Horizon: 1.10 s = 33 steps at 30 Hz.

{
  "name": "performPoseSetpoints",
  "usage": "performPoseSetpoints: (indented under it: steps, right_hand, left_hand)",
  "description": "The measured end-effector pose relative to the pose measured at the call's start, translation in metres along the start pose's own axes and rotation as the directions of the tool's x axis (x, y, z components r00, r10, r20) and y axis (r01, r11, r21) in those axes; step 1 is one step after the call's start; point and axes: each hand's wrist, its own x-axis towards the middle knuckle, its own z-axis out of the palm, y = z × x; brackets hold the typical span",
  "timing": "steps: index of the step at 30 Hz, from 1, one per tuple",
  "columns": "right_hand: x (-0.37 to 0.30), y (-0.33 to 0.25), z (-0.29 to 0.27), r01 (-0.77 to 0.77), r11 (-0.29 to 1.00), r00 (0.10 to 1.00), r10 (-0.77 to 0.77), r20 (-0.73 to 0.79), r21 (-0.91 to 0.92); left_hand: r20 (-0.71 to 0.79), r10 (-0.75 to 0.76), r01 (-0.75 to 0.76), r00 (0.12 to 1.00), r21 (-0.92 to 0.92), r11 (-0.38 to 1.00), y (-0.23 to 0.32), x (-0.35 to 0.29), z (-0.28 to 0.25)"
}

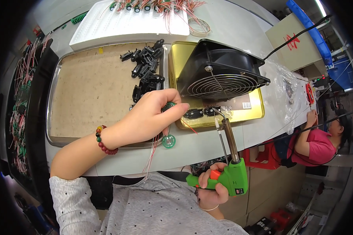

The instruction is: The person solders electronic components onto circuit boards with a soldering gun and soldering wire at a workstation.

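Observation:
My left hand [151,117] is closed in a pinch on a small green circuit board [169,105], mostly hidden by the fingers. Thin red and white wires [153,152] trail down below that hand, beside a round green disc [169,141]. Wrapped round its handle, my right hand [213,192] grips a green soldering gun [238,178] with a red-orange trigger. The gun's metal barrel points up, its bent tip close to a black plastic part [212,111]; whether they touch, I cannot tell. Another black part [193,114] lies beside it on a gold tin tray [255,112].
A black fan [227,70] with a wire guard stands on the gold tray. At left, a metal-rimmed tray [82,90] holds several black parts [147,62]. Behind is a white foam tray [94,31] with wired boards. Another person [315,145] sits at the right.

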Motion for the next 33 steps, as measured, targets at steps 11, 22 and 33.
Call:
performPoseSetpoints:
  steps: [11, 22, 33]
  right_hand:
    - [-0.006, -0.005, 0.005, -0.044, 0.998, 0.998, 0.045, 0.034, -0.043]
    - [-0.008, 0.007, 0.006, -0.048, 0.996, 0.999, 0.05, 0.02, -0.075]
    - [-0.011, 0.013, 0.007, -0.058, 0.997, 0.998, 0.058, -0.011, -0.055]
  left_hand:
    - [0.019, 0.0, 0.0, 1.0, 0.012, 1.0, 0.003, 0.004, 0.007]
    - [0.024, 0.014, -0.014, 1.0, 0.034, 0.999, -0.002, 0.0, 0.002]
    - [0.007, 0.036, -0.037, 0.999, 0.048, 0.998, -0.005, -0.002, 0.0]
